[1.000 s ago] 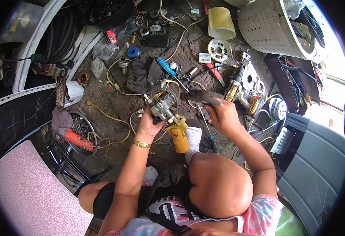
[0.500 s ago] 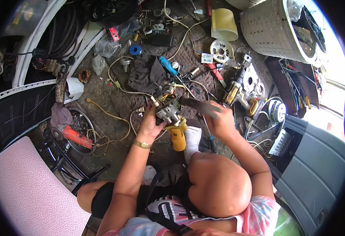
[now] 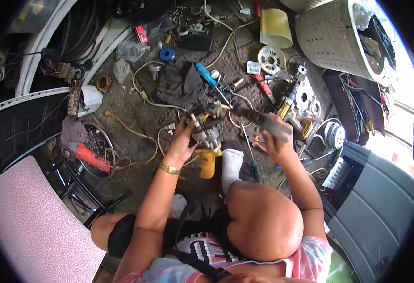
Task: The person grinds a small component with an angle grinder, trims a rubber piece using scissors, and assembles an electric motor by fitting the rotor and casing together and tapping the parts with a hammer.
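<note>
My left hand (image 3: 182, 147) is wrapped round the silver metal body of a partly opened power tool (image 3: 209, 137). Its yellow housing (image 3: 209, 165) hangs below, near my sock, and wires show at its top. Raised to the right of it, my right hand (image 3: 278, 141) grips a dark, flat bar-shaped tool (image 3: 262, 123), which points towards the power tool but is apart from it. Motion blurs the bar, so its exact kind is unclear. On the floor beneath my right hand lie orange-handled pliers (image 3: 259, 143) and a screwdriver (image 3: 255, 167).
A dark cloth (image 3: 181, 84) and a blue-handled tool (image 3: 206, 75) lie ahead. A yellow drill (image 3: 289, 111) is to the right, near a perforated drum (image 3: 334, 40). At left, a red angle grinder (image 3: 92, 158) rests by a bowl of screws (image 3: 93, 141). Cords cross the floor.
My right hand and the dark bar have moved right, away from the power tool. The power tool has tilted slightly in my left hand. The pliers have come into sight.
</note>
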`<act>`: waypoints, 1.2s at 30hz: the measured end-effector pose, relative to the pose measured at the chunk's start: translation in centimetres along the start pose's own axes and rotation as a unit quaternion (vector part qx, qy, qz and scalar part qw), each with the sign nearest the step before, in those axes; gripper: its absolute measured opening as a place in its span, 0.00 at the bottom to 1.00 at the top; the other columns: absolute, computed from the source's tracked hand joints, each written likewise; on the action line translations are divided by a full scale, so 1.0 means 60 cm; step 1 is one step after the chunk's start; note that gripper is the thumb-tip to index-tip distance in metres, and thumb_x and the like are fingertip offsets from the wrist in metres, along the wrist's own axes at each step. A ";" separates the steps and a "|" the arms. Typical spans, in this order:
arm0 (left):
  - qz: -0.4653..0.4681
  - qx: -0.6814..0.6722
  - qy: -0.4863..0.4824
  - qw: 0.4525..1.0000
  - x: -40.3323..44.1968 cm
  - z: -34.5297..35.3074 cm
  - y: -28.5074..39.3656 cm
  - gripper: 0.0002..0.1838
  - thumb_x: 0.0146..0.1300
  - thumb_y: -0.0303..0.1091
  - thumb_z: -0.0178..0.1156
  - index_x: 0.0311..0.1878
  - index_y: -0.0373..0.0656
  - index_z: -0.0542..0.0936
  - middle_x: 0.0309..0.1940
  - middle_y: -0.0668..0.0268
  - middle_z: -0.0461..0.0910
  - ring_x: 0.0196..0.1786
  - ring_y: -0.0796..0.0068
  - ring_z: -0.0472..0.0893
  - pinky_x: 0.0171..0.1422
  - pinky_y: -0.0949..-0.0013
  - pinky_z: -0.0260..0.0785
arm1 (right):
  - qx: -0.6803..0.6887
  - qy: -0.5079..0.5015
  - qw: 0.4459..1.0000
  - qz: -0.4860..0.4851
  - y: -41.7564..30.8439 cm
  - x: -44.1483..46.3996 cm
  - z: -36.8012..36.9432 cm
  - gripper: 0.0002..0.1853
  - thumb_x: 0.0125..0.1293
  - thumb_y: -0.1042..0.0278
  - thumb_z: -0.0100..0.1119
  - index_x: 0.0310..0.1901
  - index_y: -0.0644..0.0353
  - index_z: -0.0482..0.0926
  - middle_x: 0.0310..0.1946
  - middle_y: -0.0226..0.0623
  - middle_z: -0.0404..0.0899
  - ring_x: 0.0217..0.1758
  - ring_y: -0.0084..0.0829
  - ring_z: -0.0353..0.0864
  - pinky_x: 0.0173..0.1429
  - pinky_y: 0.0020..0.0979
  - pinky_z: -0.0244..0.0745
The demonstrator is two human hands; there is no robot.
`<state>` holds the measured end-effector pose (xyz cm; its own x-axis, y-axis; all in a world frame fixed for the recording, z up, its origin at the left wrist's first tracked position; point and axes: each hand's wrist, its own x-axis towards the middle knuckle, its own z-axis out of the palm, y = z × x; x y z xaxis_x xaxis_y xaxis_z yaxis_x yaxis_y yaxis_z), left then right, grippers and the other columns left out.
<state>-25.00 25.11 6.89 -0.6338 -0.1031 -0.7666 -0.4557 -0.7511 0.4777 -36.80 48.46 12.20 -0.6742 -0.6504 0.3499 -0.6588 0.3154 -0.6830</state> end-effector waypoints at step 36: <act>-0.016 -0.050 -0.063 0.997 -0.006 0.027 0.010 0.22 0.61 0.27 0.49 0.60 0.45 0.70 0.49 0.66 0.77 0.52 0.74 0.77 0.60 0.64 0.70 | 0.025 -0.065 0.998 0.011 -0.031 0.066 -0.012 0.13 0.54 0.71 0.61 0.43 0.56 0.79 0.42 0.33 0.80 0.31 0.42 0.81 0.33 0.35 0.77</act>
<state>-26.06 25.77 8.15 -0.6964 0.0008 -0.7176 -0.4168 -0.8145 0.4036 -38.48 45.78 15.30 -0.6379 -0.7283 0.2502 -0.6242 0.2987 -0.7219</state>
